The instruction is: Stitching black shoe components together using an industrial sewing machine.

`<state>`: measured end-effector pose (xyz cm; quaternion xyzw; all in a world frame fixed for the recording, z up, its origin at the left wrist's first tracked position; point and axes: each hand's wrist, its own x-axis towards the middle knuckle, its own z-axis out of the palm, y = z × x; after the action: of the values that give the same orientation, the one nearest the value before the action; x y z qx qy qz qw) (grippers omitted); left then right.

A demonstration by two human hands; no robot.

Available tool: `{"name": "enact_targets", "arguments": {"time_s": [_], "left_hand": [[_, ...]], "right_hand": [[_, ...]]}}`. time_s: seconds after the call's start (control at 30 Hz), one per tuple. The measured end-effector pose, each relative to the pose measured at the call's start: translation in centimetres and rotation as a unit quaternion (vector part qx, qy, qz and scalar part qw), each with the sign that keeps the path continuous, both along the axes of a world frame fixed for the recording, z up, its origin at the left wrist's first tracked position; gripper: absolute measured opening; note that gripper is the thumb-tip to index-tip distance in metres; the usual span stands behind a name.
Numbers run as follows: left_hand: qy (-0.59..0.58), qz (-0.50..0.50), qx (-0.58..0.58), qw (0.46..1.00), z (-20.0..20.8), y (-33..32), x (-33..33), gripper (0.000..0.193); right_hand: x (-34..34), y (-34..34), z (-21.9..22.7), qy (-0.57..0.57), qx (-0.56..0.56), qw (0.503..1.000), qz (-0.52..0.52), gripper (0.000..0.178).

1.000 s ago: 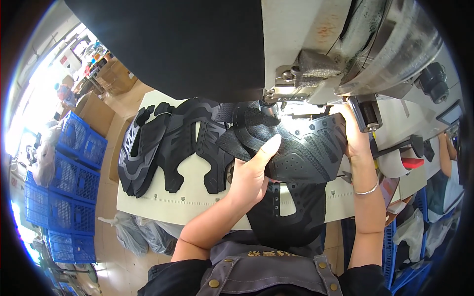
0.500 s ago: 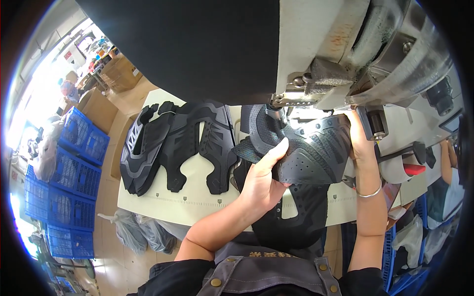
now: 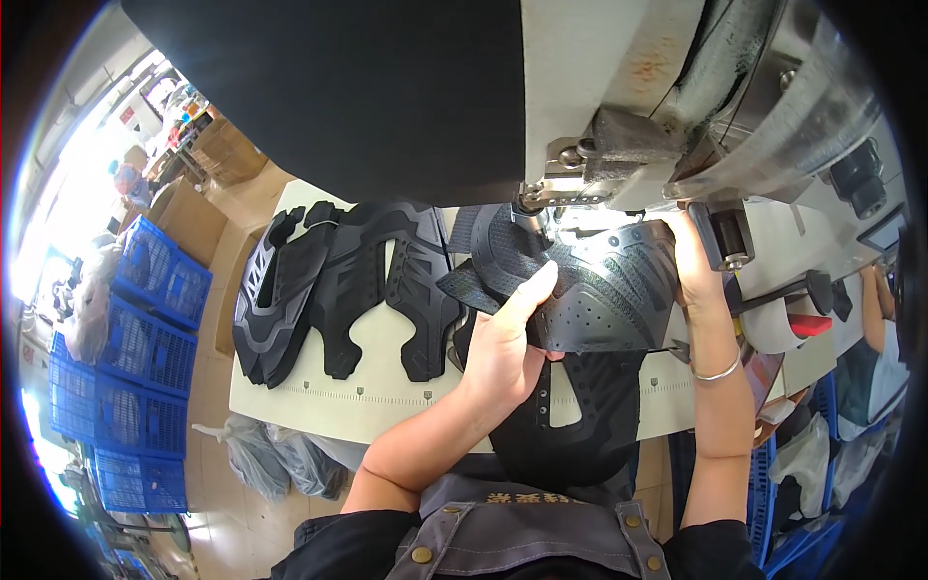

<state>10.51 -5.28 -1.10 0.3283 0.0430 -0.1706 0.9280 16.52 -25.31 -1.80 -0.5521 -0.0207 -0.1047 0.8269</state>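
Observation:
Under the head of a sewing machine (image 3: 633,145) lies a black perforated shoe upper (image 3: 609,314), bent and partly raised. My left hand (image 3: 507,353) pinches its near left edge, thumb on top and fingers beneath. At its far right edge my right hand (image 3: 693,266) grips it, the fingers partly hidden behind the upper and machine. The needle area glows under a lamp and is too bright to make out. Another black upper (image 3: 580,435) hangs over the table's front edge below my hands. To the left lie flat black uppers (image 3: 411,280) and an overlapping pile with grey trim (image 3: 275,309).
A pale worktable (image 3: 319,411) with a printed scale runs along my front. Blue crates (image 3: 126,372) are stacked on the left, by plastic bags (image 3: 256,454) and cardboard boxes (image 3: 184,217). At the right, another person's arm (image 3: 873,314) shows beyond a red item (image 3: 810,325).
My left hand has shifted slightly left along with the upper's near edge. The machine appears a little farther left in the picture. Both hands keep their hold.

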Motion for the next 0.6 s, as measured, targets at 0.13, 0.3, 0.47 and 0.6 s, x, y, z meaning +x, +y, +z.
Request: {"name": "enact_targets", "arguments": {"time_s": [0.13,0.3,0.47,0.6], "left_hand": [[-0.069,0.014,0.085,0.994,0.8,0.7,-0.1,0.015],[-0.134,0.09,0.118,0.98,0.5,0.2,0.5,0.014],[-0.186,0.085,0.155,0.967,0.2,0.8,1.3,0.02],[-0.199,0.067,0.191,0.959,0.3,0.9,1.6,0.021]], "right_hand": [[0.1,-0.3,-0.4,-0.005,0.0,1.0,0.026,0.016],[-0.2,0.1,0.0,-0.019,-0.035,0.999,0.01,0.015],[-0.4,0.2,0.3,-0.042,-0.061,0.997,0.01,0.015],[-0.4,0.0,0.1,-0.035,-0.051,0.998,0.004,0.016]]}}
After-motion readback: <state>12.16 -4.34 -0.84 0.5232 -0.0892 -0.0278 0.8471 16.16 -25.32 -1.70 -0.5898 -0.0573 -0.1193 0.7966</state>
